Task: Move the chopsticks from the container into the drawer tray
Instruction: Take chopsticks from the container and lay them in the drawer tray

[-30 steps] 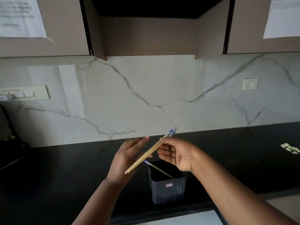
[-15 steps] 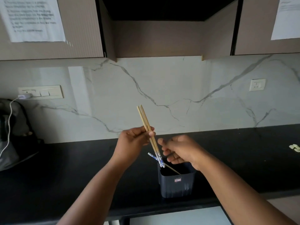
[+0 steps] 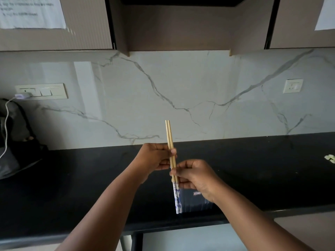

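Note:
Two wooden chopsticks [image 3: 170, 138] with blue-and-white patterned ends stand almost upright, side by side, above the black counter. My left hand [image 3: 155, 157] pinches them near the middle. My right hand [image 3: 193, 175] grips them lower down, just above the patterned ends. The dark container [image 3: 194, 201] stands on the counter behind my right hand, and its top is hidden by that hand. The drawer tray is not in view.
The black counter [image 3: 262, 174] runs left to right against a marble backsplash. A dark bag [image 3: 14, 147] with a white cable sits at the far left. Small pale bits [image 3: 330, 158] lie at the right edge. A pale surface [image 3: 190, 238] shows below the counter front.
The chopsticks have gone from tilted to nearly upright, patterned ends down. My right hand, open beside them before, has closed on them below my left hand and now covers the container's top.

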The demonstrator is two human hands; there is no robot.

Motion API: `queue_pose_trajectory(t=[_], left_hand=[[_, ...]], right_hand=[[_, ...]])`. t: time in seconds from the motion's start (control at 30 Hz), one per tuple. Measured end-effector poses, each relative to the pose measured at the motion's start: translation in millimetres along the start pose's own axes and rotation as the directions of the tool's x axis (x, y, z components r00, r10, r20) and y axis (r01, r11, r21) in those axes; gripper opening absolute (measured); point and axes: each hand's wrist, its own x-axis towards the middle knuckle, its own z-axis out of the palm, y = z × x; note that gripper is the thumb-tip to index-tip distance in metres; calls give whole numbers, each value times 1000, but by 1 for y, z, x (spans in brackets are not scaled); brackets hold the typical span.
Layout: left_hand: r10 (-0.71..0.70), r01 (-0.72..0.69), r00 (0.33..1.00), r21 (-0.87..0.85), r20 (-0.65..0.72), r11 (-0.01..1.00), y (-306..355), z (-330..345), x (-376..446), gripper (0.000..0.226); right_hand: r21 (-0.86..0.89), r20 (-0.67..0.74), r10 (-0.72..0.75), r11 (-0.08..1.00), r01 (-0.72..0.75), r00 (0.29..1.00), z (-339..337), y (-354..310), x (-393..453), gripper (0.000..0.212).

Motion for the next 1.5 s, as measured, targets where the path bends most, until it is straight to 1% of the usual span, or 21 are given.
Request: queue_pose_trajectory(t=[0.1,0.2,0.27,0.3,0.37,0.4,0.43,0.5,0.57,0.63,0.7,0.77,0.8,0.87,0.93,1.03,1.17,1.27,1.33,1.43,1.5], left_hand=[[-4,4,1000,-2,14,1000,-3,8,6,20],[-17,17,1000,9,22,1000,-9,12,14,21],[5,-7,1000,100,14,995,-14,14,20,24],[46,-44,999,202,-5,978,-18,14,22,31],[151,-114,987,414,-57,903,-30,13,27,60],[181,-112,978,469,-104,876,-37,11,28,76],[193,-94,967,474,-166,876,-46,8,29,86],[191,-42,940,460,-283,887,-66,-1,33,80],[166,25,937,532,-308,846,-92,-10,39,73],[124,98,953,666,-278,739,-124,-21,48,63],[41,173,971,805,-237,567,-161,-27,56,62],[-57,228,973,895,-223,384,-195,-28,59,65],[-89,240,971,920,-223,311,-209,-28,58,67],[-106,234,971,951,-216,203,-231,-26,53,73],[-111,222,972,965,-208,136,-250,-25,47,77],[-79,179,983,969,-168,168,-265,-28,48,79],[-63,79,996,957,-64,278,-271,-38,56,77],[-47,78,997,951,-67,301,-274,-39,55,75],[-43,83,996,947,-73,311,-272,-38,54,75],[-53,91,996,942,-78,324,-272,-39,54,74],[-60,93,995,941,-77,326,-272,-38,54,75]], right_hand=[[59,21,-4,998,3,1000,-7,6,3,16],[74,8,-28,997,27,1000,-14,13,7,12],[54,-2,-30,998,30,1000,-17,18,11,10],[35,-11,-27,999,28,1000,-19,21,13,9],[-25,-20,-29,999,28,999,-23,26,16,9],[-74,-18,-32,997,30,999,-25,29,17,10],[-137,-10,-32,990,31,999,-28,32,18,10],[-238,21,-11,971,16,1000,-33,42,15,10],[-283,79,35,959,-12,996,-38,57,10,7],[-355,147,70,935,-13,987,-41,76,5,10],[-467,192,109,884,-7,975,-44,97,-2,13],[-547,237,154,837,1,959,-45,118,-9,4],[-581,249,173,814,4,953,-47,130,-11,9],[-655,248,206,756,7,947,-52,156,-16,17],[-720,257,231,693,27,938,-60,184,-18,20],[-810,270,272,583,65,924,-71,222,-19,16],[-891,283,287,432,140,915,-75,263,-22,21],[-909,291,381,397,129,877,-72,290,-24,17],[-927,285,435,351,130,854,-67,308,-24,23],[-943,280,444,293,158,851,-62,322,-19,35],[-943,296,437,276,187,849,-63,321,-15,39]])
